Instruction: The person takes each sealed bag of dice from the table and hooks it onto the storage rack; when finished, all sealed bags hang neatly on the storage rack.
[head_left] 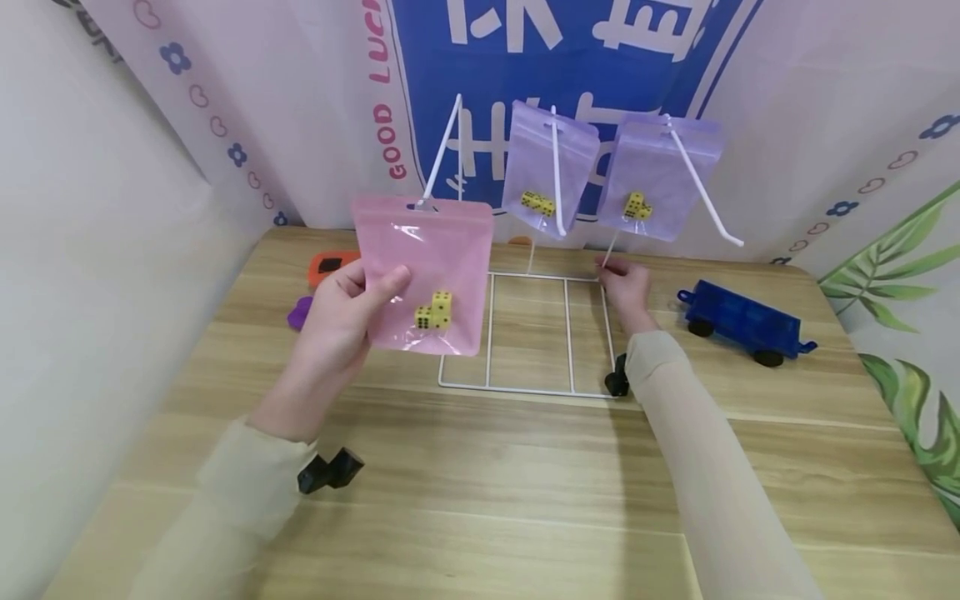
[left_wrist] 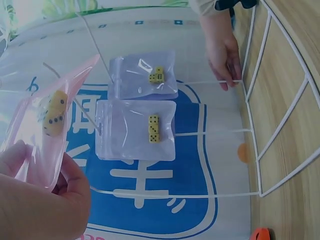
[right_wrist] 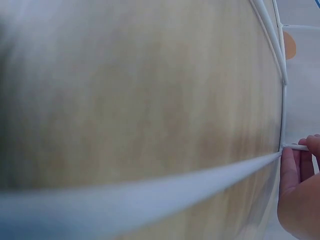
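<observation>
My left hand [head_left: 333, 321] holds a pink zip bag [head_left: 423, 258] by its left side, thumb on the front. Yellow dice [head_left: 441, 310] show through the bag. Its top hole is at the tip of the left white hook [head_left: 441, 158]; I cannot tell whether the hook passes through. My right hand [head_left: 628, 287] pinches the white wire rack's right upright near its foot, also seen in the right wrist view with the fingers [right_wrist: 289, 172] around the wire. Two purple zip bags [head_left: 551, 158] [head_left: 663, 167] with yellow dice hang on the other hooks.
The rack's flat wire base [head_left: 528, 389] lies on the wooden table [head_left: 480, 500]. A blue toy wagon [head_left: 742, 321] stands to the right. Behind my left hand are an orange object [head_left: 321, 268] and a purple one [head_left: 298, 313], both partly hidden. A printed cloth [head_left: 315, 108] hangs behind.
</observation>
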